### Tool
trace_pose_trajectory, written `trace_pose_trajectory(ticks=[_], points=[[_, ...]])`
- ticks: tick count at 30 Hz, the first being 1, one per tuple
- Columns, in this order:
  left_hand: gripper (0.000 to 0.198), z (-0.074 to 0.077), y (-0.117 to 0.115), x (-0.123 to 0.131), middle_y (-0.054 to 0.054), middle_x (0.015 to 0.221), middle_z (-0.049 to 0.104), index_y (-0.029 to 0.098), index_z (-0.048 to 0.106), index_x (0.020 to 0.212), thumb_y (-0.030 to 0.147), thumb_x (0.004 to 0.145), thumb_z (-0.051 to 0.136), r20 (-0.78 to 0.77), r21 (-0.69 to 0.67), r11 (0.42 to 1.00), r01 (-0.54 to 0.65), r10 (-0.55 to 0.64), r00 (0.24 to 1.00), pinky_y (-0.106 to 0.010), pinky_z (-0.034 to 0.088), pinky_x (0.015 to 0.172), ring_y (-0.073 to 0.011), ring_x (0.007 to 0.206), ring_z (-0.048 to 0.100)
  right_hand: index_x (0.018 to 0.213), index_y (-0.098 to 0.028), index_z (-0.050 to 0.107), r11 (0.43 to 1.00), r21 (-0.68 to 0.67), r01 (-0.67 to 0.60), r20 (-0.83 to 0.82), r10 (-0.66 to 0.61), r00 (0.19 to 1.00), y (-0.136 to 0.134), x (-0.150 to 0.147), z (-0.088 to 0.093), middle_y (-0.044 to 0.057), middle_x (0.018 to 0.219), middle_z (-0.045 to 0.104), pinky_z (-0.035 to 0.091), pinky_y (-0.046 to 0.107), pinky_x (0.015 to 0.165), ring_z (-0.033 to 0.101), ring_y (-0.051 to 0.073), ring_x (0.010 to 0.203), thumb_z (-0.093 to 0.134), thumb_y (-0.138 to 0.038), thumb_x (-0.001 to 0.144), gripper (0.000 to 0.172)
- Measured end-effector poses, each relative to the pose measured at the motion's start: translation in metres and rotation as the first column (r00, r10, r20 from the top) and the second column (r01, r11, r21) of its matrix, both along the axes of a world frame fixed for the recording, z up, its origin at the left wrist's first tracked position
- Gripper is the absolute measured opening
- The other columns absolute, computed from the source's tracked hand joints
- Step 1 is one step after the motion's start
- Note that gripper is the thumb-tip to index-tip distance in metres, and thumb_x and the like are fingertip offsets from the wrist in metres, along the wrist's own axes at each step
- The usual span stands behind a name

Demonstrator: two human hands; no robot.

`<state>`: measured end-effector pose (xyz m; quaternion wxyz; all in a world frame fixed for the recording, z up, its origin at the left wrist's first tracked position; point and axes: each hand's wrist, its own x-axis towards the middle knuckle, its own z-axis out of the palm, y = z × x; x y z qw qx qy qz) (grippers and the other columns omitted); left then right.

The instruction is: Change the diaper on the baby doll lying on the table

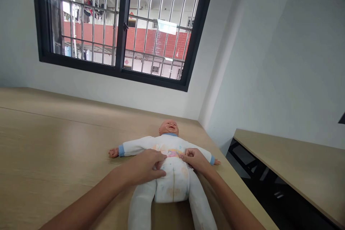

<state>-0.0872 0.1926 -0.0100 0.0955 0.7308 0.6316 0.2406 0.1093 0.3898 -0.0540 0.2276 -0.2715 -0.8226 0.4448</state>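
Under my fingers (159, 174), a matt, papery diaper (180, 187) wraps a cloth-suited doll (138, 146). Its head (169, 126) looks like smooth plastic; the tabletop (54, 143), like smooth, satiny wood.

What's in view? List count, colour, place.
baby doll: 1, white clothes, blue trim, on table
diaper: 1, white, printed, around doll's waist
table: 1, light wood, under doll
second tabletop: 1, light wood, right
glossy panel: 1, black, below second tabletop
sliding window: 1, dark frame, back wall
window bars: many, silver, outside
hanging laundry: several, mixed, beyond bars
building: 1, red and white, beyond bars
room walls: 2, white, back and right
left hand: 1, bare, diaper waist
right hand: 1, bare, diaper waist
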Motion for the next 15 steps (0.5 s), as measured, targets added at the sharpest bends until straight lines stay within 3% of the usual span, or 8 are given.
trace_pose_trajectory(ticks=[5, 9, 12, 15], points=[[0.025, -0.001, -0.003, -0.001, 0.002, 0.085, 0.064, 0.020, 0.058, 0.081, 0.043, 0.081, 0.067, 0.008, 0.073, 0.996, -0.059, 0.059, 0.998, -0.026, 0.036, 0.067, -0.0161, 0.075, 0.055, 0.062, -0.019, 0.041, 0.999, 0.043, 0.024, -0.023, -0.023, 0.999, -0.002, 0.000, 0.004, -0.006, 0.050, 0.041, 0.022, 0.023, 0.047, 0.034, 0.007, 0.047, 0.069, -0.053, 0.075, 0.046], [0.037, -0.007, -0.005, -0.004, -0.002, 0.118, 0.063, 0.022, 0.061, 0.117, 0.039, 0.085, 0.064, 0.045, 0.125, 0.992, -0.009, 0.003, 0.999, -0.031, 0.043, 0.089, -0.0208, 0.103, 0.057, 0.063, -0.018, 0.043, 0.994, 0.096, 0.049, -0.108, -0.038, 0.993, -0.007, -0.003, 0.007, -0.007, 0.051, 0.038, 0.020, 0.023, 0.047, 0.030, 0.007, 0.048, 0.067, -0.053, 0.077, 0.045], [0.052, -0.012, -0.004, -0.007, -0.002, 0.144, 0.050, 0.025, 0.050, 0.140, 0.040, 0.091, 0.057, 0.043, 0.132, 0.990, 0.052, -0.058, 0.997, -0.036, 0.031, 0.114, -0.0249, 0.133, 0.042, 0.063, -0.019, 0.040, 0.986, 0.147, 0.083, -0.130, -0.064, 0.989, -0.012, -0.006, 0.006, -0.006, 0.053, 0.035, 0.022, 0.023, 0.049, 0.030, 0.007, 0.051, 0.061, -0.053, 0.083, 0.045], [0.053, -0.013, -0.002, -0.009, 0.000, 0.147, 0.048, 0.027, 0.049, 0.143, 0.042, 0.093, 0.055, 0.049, 0.118, 0.989, 0.085, -0.091, 0.995, -0.037, 0.027, 0.117, -0.0258, 0.138, 0.037, 0.062, -0.018, 0.039, 0.962, 0.249, 0.109, -0.112, -0.083, 0.990, -0.013, -0.008, 0.002, -0.005, 0.057, 0.033, 0.024, 0.023, 0.053, 0.030, 0.008, 0.055, 0.055, -0.052, 0.087, 0.045]])
